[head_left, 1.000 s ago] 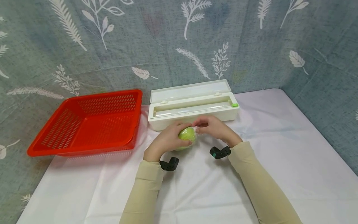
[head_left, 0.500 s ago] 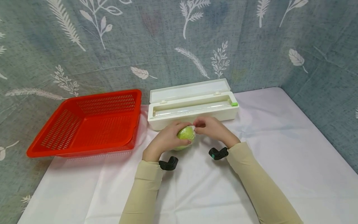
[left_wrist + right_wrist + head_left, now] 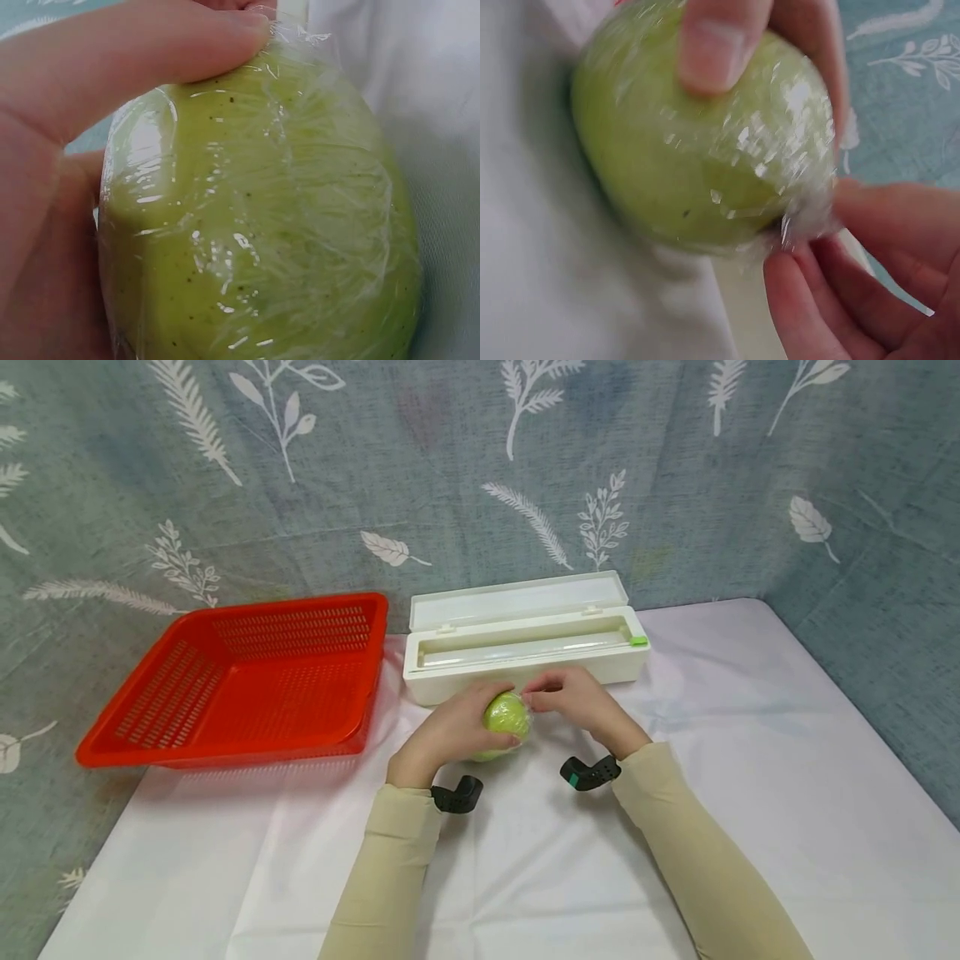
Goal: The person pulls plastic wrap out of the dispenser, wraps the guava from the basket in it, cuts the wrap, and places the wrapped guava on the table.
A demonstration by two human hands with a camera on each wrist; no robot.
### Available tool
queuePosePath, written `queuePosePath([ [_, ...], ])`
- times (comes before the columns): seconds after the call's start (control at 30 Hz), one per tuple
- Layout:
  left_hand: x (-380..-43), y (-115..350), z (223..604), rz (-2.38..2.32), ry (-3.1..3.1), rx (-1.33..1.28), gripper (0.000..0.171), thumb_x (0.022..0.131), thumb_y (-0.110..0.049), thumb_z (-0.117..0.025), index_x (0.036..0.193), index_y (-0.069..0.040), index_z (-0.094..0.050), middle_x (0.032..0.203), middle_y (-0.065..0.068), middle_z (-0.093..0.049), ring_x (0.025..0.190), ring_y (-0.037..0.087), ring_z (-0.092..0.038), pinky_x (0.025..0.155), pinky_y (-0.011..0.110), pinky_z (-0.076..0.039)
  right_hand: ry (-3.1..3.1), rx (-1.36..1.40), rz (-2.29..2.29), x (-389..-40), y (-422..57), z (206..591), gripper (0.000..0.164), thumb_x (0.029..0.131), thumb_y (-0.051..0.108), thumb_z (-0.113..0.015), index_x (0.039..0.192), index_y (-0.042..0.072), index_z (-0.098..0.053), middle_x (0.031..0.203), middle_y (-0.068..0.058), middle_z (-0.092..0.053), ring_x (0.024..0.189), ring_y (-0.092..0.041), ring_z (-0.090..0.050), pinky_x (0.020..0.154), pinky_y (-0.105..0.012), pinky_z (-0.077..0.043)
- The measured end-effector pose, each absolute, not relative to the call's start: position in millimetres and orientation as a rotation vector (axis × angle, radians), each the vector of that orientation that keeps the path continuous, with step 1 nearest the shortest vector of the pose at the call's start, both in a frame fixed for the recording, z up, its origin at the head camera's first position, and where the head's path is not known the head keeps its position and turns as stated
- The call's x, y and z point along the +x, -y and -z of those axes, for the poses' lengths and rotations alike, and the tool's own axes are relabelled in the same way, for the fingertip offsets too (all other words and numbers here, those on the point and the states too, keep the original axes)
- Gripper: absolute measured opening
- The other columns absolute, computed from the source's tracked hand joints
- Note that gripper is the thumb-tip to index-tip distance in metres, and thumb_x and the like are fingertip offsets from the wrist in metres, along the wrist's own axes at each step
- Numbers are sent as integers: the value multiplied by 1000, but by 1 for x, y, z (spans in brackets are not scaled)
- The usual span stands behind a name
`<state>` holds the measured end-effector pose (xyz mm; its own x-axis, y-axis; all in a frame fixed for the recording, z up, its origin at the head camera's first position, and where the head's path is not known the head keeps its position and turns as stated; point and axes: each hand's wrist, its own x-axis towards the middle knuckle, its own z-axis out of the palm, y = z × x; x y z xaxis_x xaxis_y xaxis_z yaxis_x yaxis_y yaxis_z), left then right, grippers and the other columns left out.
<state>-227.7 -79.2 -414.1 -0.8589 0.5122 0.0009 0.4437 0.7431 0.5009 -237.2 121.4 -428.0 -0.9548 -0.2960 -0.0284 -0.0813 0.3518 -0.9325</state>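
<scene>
A speckled yellow-green pear [image 3: 255, 210] is wrapped in clear cling film [image 3: 810, 217], which clings in creases and bunches at one end. My left hand [image 3: 457, 727] grips the pear from the left, its thumb across the near side and fingers over the far side. In the right wrist view the left thumb lies on the pear's film-covered skin. From the right, my right hand [image 3: 573, 700] pinches the bunched film between thumb and fingertips at the pear's end. The pear is held low over the table; whether its underside touches the cloth is hidden.
Right behind the hands stands a white cling film dispenser box [image 3: 525, 672], lid raised, a roll [image 3: 517, 654] inside and a green cutter slider [image 3: 638, 642] at its right end. A red perforated basket [image 3: 292, 693] stands at the left. White cloth [image 3: 562, 885] covers the table; patterned curtain hangs behind.
The left hand has tilted the pear slightly, so more of its rounded face shows. The right fingers stay at its film end, where less loose film sticks out. The head view has shifted a little.
</scene>
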Motion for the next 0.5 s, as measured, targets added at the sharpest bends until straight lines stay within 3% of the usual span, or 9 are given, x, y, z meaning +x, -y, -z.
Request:
queuePosePath([
  [0.13,-228,77,414,-753,-2800,782,67,69,-35,-71,127,-14,-45,118,-3,-48,98,11,-46,83,29,-40,-2371,-331,1707,-236,-122,428,13,81,12,-64,94,9,-66,98,-3,-63,95,-17,-56,83,-34,-43],
  [0.27,-228,76,413,-713,-2798,784,66,70,-37,-70,129,-20,-46,120,-3,-47,99,11,-46,82,29,-41,-2306,-338,1751,-238,-123,430,18,82,10,-63,99,5,-63,103,-8,-60,99,-20,-53,85,-35,-43],
  [0.4,-227,76,412,-691,-2804,809,62,71,-37,-70,128,-26,-48,122,-3,-46,100,12,-47,83,30,-40,-2332,-301,1644,-240,-124,432,29,83,24,-63,106,7,-59,102,-9,-58,91,-23,-56,79,-37,-47],
  [0.5,-226,77,412,-687,-2809,824,59,71,-36,-70,125,-28,-49,120,-3,-46,98,12,-47,82,30,-40,-2335,-279,1518,-241,-125,433,35,83,36,-61,103,8,-60,92,-10,-61,79,-23,-59,72,-36,-49],
])
